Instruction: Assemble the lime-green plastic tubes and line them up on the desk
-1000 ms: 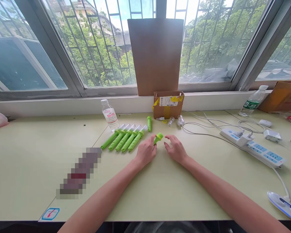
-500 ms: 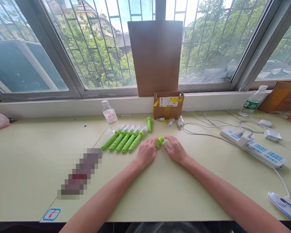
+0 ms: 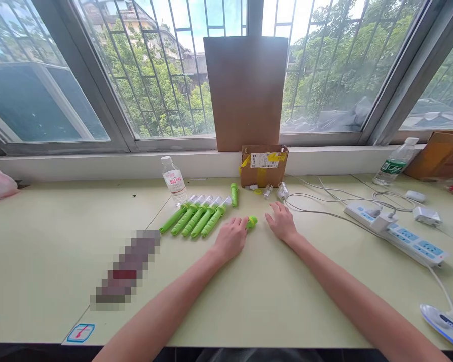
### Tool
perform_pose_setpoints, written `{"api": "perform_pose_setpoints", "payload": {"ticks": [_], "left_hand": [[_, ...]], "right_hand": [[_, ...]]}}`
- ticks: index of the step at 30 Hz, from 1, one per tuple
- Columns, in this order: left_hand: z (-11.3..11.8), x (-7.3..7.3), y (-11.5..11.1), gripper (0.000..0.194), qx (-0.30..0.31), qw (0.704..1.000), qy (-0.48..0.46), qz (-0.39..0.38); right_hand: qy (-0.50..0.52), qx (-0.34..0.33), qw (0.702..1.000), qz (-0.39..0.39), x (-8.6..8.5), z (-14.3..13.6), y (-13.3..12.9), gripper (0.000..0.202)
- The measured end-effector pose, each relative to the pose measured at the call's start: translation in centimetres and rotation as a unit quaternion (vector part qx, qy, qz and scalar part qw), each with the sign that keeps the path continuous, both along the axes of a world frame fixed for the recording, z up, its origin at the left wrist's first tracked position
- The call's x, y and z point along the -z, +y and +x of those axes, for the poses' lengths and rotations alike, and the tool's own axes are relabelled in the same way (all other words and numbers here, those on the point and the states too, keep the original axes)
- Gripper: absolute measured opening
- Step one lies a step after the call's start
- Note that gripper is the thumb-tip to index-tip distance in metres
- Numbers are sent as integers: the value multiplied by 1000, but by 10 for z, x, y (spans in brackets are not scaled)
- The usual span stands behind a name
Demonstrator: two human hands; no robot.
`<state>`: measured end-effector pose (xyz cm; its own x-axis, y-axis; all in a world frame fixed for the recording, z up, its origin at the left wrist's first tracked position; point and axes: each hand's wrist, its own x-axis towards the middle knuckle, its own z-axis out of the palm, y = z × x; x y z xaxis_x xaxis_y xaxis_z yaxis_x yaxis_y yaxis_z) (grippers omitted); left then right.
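My left hand (image 3: 231,237) is closed around a bright green plastic tube (image 3: 252,221); only its ridged end sticks out past the fingers. My right hand (image 3: 282,221) holds nothing, fingers apart, low over the table to the right of that end. Beyond its fingertips lie two small clear plastic cups (image 3: 283,190), a yellow ring (image 3: 257,191) and a small white piece (image 3: 251,187). Left of my left hand, several green tubes with clear caps (image 3: 206,217) lie slanted in a row. Another green tube (image 3: 234,195), with no clear cap showing, is farther back.
A small cardboard box (image 3: 263,168) stands at the back against the sill. A water bottle (image 3: 173,182) is behind the row, another bottle (image 3: 395,163) at far right. A power strip (image 3: 396,235) with loose white cables (image 3: 324,212) occupies the right side. A pixelated patch covers something at left.
My right hand has moved away from the green tube, rightward and toward the clear cups. My left hand keeps its hold on the tube. The view has shifted slightly.
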<state>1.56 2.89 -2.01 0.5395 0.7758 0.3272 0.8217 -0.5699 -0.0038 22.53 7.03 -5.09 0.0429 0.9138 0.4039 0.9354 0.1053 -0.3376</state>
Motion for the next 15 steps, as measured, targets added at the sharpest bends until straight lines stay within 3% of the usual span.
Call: {"api": "perform_pose_setpoints", "payload": {"ticks": [6,15], "left_hand": [[-1,3,2,29,-1,1000,4,5],[0,8,3,28,2,1000,10,14]], "right_hand": [[-51,23,998,-31,-4,2,11,48],[-78,80,990,-85,-11,19,54,49]]}}
